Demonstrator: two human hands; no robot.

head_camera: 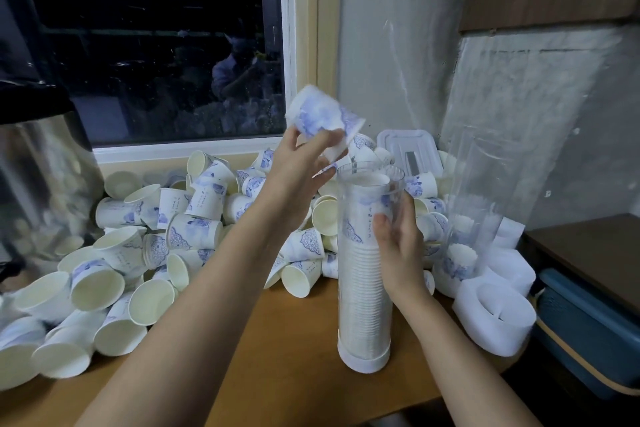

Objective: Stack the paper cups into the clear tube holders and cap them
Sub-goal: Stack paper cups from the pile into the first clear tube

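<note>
The clear tube [363, 302] stands upright a little right of centre in the frame, seated in its white bottom cap [363, 360] on the wooden table [291, 367]. The nested stack of cups [360, 274] inside reaches nearly to the open rim. My right hand [401, 246] wraps the tube's upper half from the right to steady it. My left hand [301, 170] grips one blue-patterned paper cup [320, 114], tilted and motion-blurred, above and just left of the rim.

I judge this the stacking step, close to full. Next I must right the cup base-down, centre it over the mouth and drop it square into the top cup.

The pile of loose cups [156, 236] fills the left and middle. A second tube [485, 184] and spare white caps [491, 319] wait at the right.
</note>
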